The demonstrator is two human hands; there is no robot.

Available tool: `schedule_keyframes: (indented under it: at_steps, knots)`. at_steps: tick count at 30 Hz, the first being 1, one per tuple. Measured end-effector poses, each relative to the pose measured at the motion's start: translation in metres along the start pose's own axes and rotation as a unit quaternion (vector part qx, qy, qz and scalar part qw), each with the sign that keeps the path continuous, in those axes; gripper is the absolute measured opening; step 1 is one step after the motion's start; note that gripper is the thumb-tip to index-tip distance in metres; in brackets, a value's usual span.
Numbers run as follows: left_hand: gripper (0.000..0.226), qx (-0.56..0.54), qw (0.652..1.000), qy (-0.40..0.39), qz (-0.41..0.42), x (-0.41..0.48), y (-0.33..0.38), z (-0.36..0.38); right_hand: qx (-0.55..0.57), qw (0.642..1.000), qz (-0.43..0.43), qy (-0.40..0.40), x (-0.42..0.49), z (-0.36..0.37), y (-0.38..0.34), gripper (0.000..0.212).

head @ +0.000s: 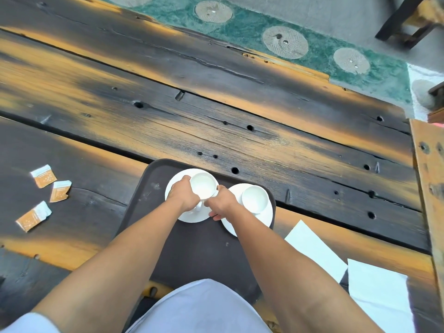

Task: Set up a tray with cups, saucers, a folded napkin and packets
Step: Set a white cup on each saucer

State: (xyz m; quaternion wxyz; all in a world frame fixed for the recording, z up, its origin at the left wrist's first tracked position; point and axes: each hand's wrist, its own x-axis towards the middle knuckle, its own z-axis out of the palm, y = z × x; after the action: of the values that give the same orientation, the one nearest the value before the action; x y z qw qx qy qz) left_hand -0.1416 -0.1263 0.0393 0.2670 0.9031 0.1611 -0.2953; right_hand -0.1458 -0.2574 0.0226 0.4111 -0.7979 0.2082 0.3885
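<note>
So the main thing here was the white ceramic cup (203,188), sat on a round white saucer (192,218) at the far left of the dark brown plastic tray (197,251), and both hands were on it. The left hand (183,193) was curled round the cup's left side. The right hand (222,202) was closed against its right side with a couple of fingers reaching down toward the saucer, though I couldn't tell if they actually touched it. The handle poked back toward the person, in the gap between the two hands, so my guess is they were centring or turning the cup so it'd sit square and not slide once the tray gets carried. Just beside it on the right was a second white cup (254,199) on its own white saucer (265,220), set so close that the right arm hid whether the rims touched. That makes sense if you want the near half of the tray free for everything else. The rest hadn't made it on yet: three small orange-and-white packets (43,176) lay scattered on the dark charred-plank worktop (240,140) well off to the left of the tray, and two white paper napkins (314,248) lay flat and unfolded to its right. I'd call it roughly halfway, with cups and saucers sorted and napkin folding and packets to go.
</note>
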Motion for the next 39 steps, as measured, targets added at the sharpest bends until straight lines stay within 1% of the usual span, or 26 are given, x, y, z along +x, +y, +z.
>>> schedule_keyframes:
  at_steps: [2,6,9,11,13,15,19,22,25,27,30,32,35,37,39]
  knots:
    - [0.058,-0.002,1.0,0.022,-0.018,-0.014,-0.001,0.006,-0.004,1.0,-0.014,0.003,-0.008,0.002,0.008,0.065]
    - [0.044,-0.007,0.995,0.06,-0.081,-0.048,-0.007,0.024,-0.022,0.999,-0.036,0.002,-0.024,0.008,0.029,0.069]
    - [0.026,0.016,0.995,0.057,-0.082,-0.075,-0.014,0.043,-0.045,0.998,-0.048,-0.01,-0.041,0.016,0.049,0.053]
    - [0.018,0.04,0.996,0.037,-0.066,-0.091,-0.016,0.056,-0.057,0.997,-0.052,-0.015,-0.052,0.018,0.063,0.038]
    - [0.022,0.054,0.997,0.004,-0.053,-0.103,-0.015,0.068,-0.051,0.997,-0.052,-0.014,-0.059,0.018,0.078,0.025]
    - [0.027,0.073,0.996,-0.037,-0.027,-0.113,-0.01,0.077,-0.044,0.998,-0.045,-0.005,-0.067,0.015,0.094,0.019]
    - [0.021,0.126,0.986,-0.095,0.056,-0.124,0.008,0.094,-0.033,0.999,-0.012,0.015,-0.085,0.004,0.133,0.01]
    - [0.023,0.174,0.968,-0.128,0.125,-0.131,0.026,0.105,-0.013,0.998,0.026,0.057,-0.103,-0.003,0.166,0.011]
    - [0.019,0.219,0.944,-0.16,0.189,-0.142,0.037,0.119,0.028,0.993,0.056,0.097,-0.126,-0.005,0.196,0.012]
    - [0.019,0.236,0.93,-0.182,0.216,-0.146,0.037,0.132,0.049,0.988,0.071,0.127,-0.146,-0.001,0.217,0.009]
    - [0.017,0.254,0.913,-0.21,0.239,-0.154,0.03,0.155,0.055,0.98,0.097,0.163,-0.172,0.01,0.246,0.014]
    - [0.017,0.256,0.908,-0.219,0.25,-0.161,0.025,0.171,0.059,0.978,0.119,0.164,-0.185,0.018,0.262,0.008]
    - [0.025,0.267,0.899,-0.229,0.262,-0.176,0.021,0.194,0.055,0.977,0.14,0.149,-0.195,0.022,0.284,0.014]
    - [0.029,0.281,0.89,-0.235,0.272,-0.183,0.025,0.206,0.065,0.974,0.148,0.159,-0.196,0.019,0.296,0.016]
    - [0.03,0.298,0.882,-0.232,0.281,-0.184,0.033,0.214,0.086,0.969,0.148,0.176,-0.193,0.012,0.302,0.011]
